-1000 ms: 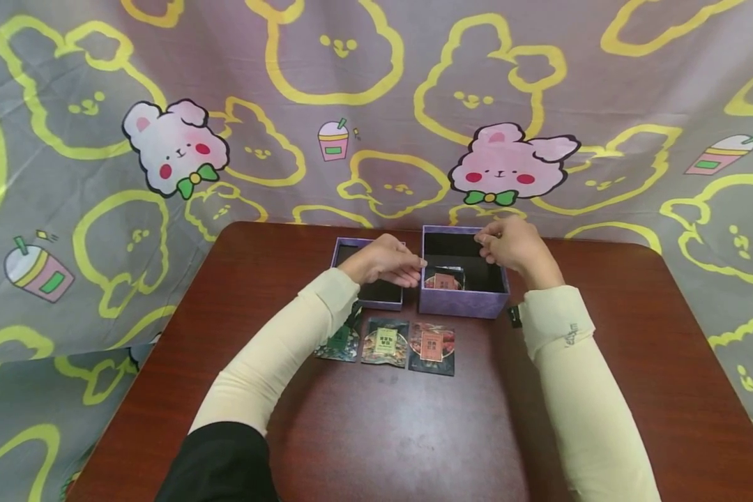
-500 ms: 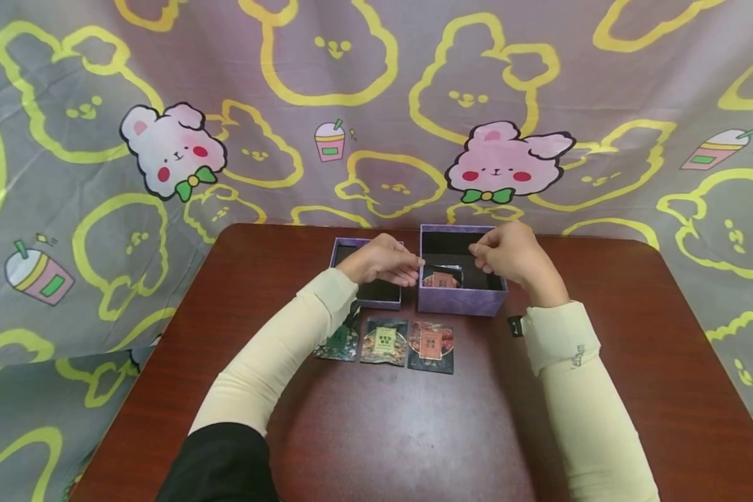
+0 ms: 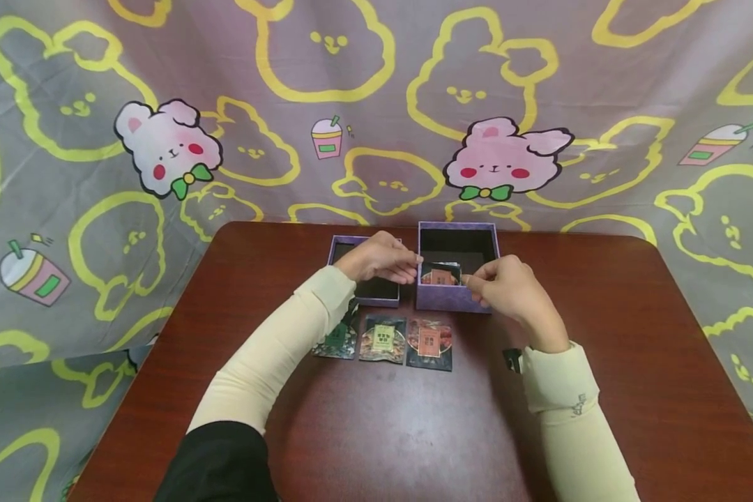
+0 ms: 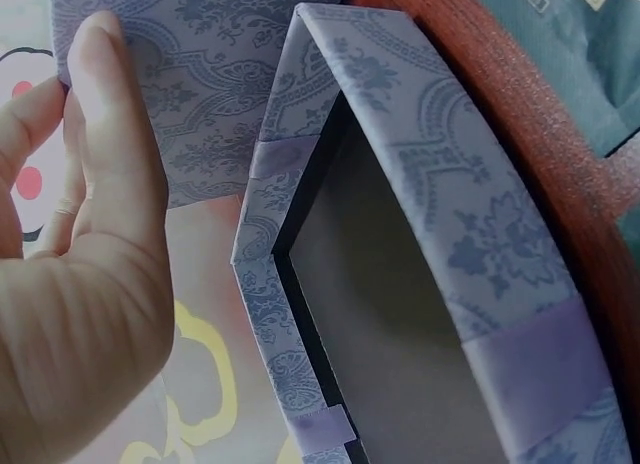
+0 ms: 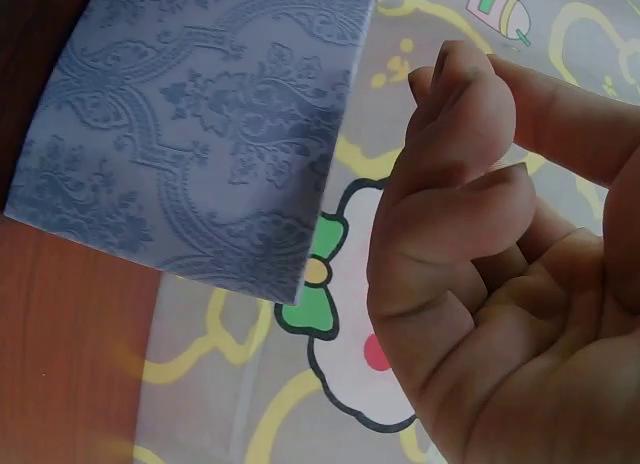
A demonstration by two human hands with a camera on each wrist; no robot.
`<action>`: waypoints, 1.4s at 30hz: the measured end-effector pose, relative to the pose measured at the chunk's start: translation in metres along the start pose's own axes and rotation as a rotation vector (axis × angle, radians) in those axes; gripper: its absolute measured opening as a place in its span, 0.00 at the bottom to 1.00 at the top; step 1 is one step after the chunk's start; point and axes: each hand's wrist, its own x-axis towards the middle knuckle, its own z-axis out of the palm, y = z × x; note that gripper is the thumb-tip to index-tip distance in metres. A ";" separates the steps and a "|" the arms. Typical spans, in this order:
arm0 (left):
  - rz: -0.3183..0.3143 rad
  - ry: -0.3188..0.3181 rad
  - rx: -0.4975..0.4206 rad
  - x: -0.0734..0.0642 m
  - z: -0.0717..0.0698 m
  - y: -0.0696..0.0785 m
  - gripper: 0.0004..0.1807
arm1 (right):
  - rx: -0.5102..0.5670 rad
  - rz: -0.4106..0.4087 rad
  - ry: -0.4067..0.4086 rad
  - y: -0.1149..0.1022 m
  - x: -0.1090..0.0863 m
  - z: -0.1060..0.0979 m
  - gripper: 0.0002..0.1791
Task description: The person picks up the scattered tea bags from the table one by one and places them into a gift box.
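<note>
My left hand (image 3: 383,259) pinches the left rim of a deep purple patterned box (image 3: 454,300); in the left wrist view the thumb (image 4: 100,74) lies against its outer wall. Inside the box stand sachets, the foremost with a red label (image 3: 440,277). Over the front right rim is my right hand (image 3: 511,286), its fingertips near that sachet's right edge. The right wrist view shows its fingers (image 5: 460,219) curled, with nothing visible between them and the thumb. On the table lie a red-labelled sachet (image 3: 429,344), a pale-green-labelled sachet (image 3: 383,339) and a dark green sachet (image 3: 337,340).
A shallower purple box part (image 3: 379,302) with a dark inside lies left of the deep box, partly behind my left hand. The brown table (image 3: 376,432) extends toward me. A patterned cloth (image 3: 376,84) hangs just behind its far edge.
My right hand has moved from above the box's back right down toward me, to its front right rim. The box's right side has shifted slightly left. My left hand stays at the left rim.
</note>
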 end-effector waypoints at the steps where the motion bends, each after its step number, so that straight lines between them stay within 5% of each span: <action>1: -0.001 0.001 -0.002 0.000 0.000 0.000 0.11 | 0.004 0.000 -0.003 0.001 -0.001 0.001 0.16; 10: -0.007 0.003 -0.002 0.001 -0.001 -0.001 0.13 | 0.005 -0.024 -0.033 0.019 -0.011 0.031 0.17; 24: 0.002 -0.007 -0.001 0.002 -0.001 -0.001 0.16 | 0.026 0.077 -0.084 0.047 -0.010 0.066 0.17; 42: -0.008 -0.013 -0.010 0.002 -0.002 -0.002 0.18 | 0.049 0.166 -0.094 0.057 0.000 0.084 0.16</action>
